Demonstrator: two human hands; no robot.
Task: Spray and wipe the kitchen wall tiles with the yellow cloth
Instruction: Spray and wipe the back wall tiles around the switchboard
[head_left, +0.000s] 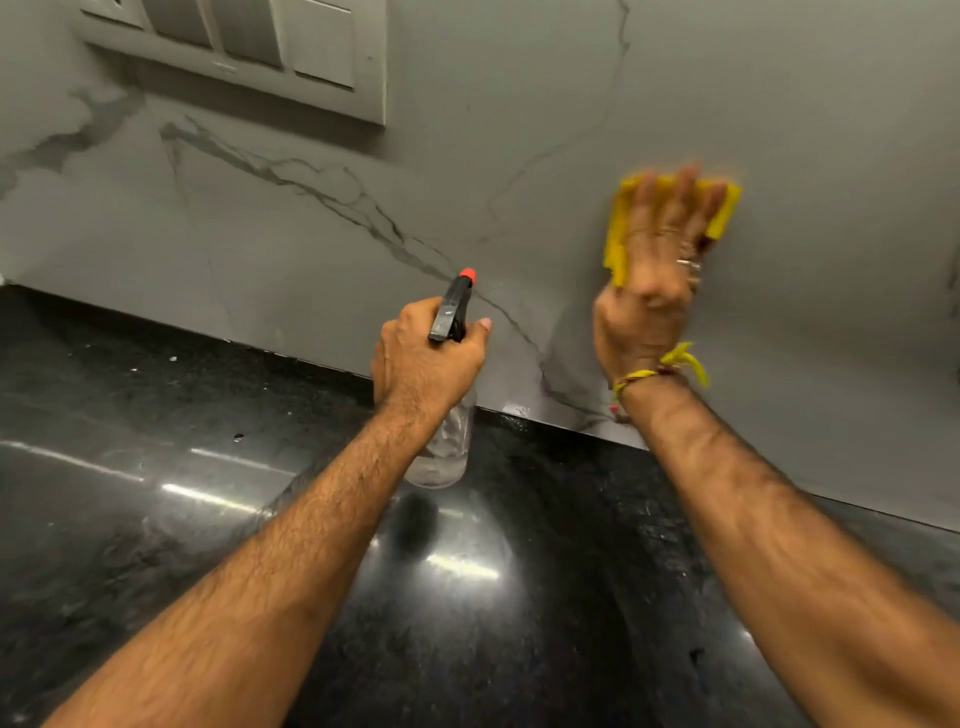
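Note:
My right hand (655, 265) presses the yellow cloth (618, 236) flat against the grey marble-veined wall tiles (322, 228), fingers straight and spread, blurred with motion. Only the cloth's edges show around the hand. To the left, my left hand (428, 358) grips the neck of a clear spray bottle (441, 447) with a black trigger head and an orange nozzle (467, 274) that points at the wall. The bottle hangs just above the counter.
A black polished stone counter (156, 493) runs under the wall and reflects ceiling lights. A white switch plate (249, 47) with several rocker switches is set in the wall at the upper left.

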